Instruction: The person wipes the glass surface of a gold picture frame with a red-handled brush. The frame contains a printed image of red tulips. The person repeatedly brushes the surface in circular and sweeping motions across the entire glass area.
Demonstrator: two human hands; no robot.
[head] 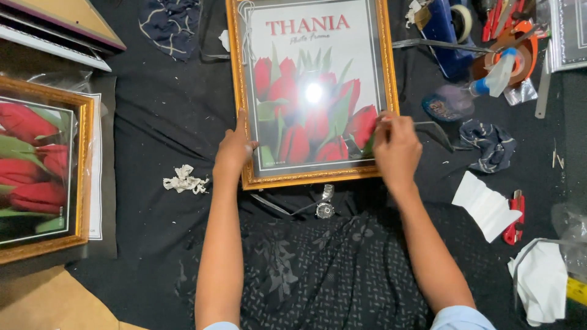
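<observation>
A gold-coloured, ornate rectangular picture frame with a glossy print of red tulips under its glazing lies flat on a black cloth spread over the work surface, straight ahead of the person, its lower edge nearest the body. The left hand lies on the frame's lower left corner, thumb over the gold moulding and fingers curled round the outer edge, so its grip is closed on the frame. The right hand rests at the lower right side of the frame, fingertips pinched together on the glass just inside the moulding; whether they grasp anything small there cannot be told. A bright reflection of a lamp sits in the middle of the print. Just below the frame a metal wristwatch lies on the cloth. To the left a crumpled white scrap of paper lies near the left forearm, and further left a second gold frame with a tulip print sits wrapped in clear plastic. To the right lie a folded white sheet of paper, a red utility knife, a dark patterned rag and a clear spray bottle with a blue nozzle.
</observation>
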